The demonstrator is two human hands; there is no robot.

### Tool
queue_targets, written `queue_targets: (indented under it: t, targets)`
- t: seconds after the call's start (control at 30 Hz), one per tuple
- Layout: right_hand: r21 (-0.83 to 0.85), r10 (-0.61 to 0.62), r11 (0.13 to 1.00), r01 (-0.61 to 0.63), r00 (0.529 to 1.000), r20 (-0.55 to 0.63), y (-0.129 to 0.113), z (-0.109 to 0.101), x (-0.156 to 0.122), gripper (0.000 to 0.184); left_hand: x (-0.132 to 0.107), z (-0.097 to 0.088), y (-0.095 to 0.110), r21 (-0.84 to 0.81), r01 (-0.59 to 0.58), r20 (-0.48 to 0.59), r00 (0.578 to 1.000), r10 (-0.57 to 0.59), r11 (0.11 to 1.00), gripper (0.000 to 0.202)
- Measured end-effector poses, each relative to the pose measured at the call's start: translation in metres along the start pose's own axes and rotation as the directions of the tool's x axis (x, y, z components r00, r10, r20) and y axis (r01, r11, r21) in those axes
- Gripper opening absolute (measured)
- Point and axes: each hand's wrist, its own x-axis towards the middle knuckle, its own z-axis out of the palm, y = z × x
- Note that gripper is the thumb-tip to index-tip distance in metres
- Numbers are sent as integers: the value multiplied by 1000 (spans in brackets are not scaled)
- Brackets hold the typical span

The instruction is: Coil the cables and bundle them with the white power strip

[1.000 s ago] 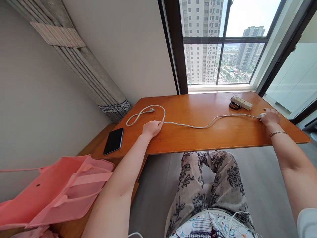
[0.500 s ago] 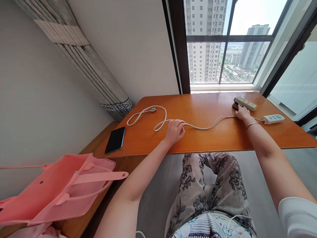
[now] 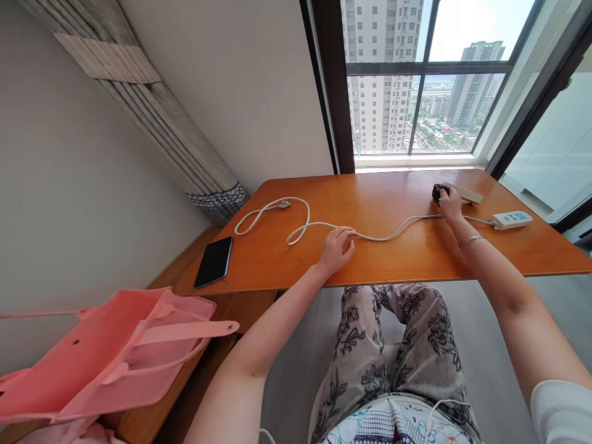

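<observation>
My right hand (image 3: pixel 450 203) is closed on a bundled black cable (image 3: pixel 439 193) at the left end of a beige power strip (image 3: pixel 466 193) near the back right of the table. That strip is tipped so its sockets no longer face me. A white power strip (image 3: pixel 511 220) lies to the right of my wrist, sockets up. Its white cord (image 3: pixel 393 237) runs left, passing behind my right hand, to a loose loop and a plug (image 3: pixel 283 203). Near the table's front edge, my left hand (image 3: pixel 337 251) rests with fingers loosely extended, fingertips at the white cord.
On the left of the orange-brown table (image 3: pixel 365 197) lies a dark-screened tablet or phone (image 3: pixel 213 262). A pink bag (image 3: pixel 111 357) sits open on a wooden surface at the lower left. A window (image 3: pixel 425 111) stands behind the table, with a grey curtain (image 3: pixel 161 135) on the left.
My right hand has raised the black cable bundle a little, and the beige strip has tipped and shifted slightly. My left hand has slid right along the white cord.
</observation>
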Motion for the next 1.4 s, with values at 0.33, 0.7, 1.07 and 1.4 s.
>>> queue_targets:
  t: [0.33, 0.7, 1.07, 1.4]
  targets:
    - [833, -103, 529, -164, 961, 255, -74, 18, -117, 27, 27, 33, 53, -195, 7, 88, 996, 10, 981, 45]
    - [-92, -471, 841, 533, 806, 359, -64, -12, -128, 50, 32, 65, 50, -620, 426, 194, 897, -398, 659, 14]
    - [-466, -291, 582, 666, 707, 645, -44, 11, -64, 50, 38, 54, 40, -769, 515, 243, 783, -573, 379, 18]
    - [-404, -404, 739, 540, 834, 375, -51, -15, -72, 43, 30, 47, 7, -684, 452, -42, 759, -650, 572, 26]
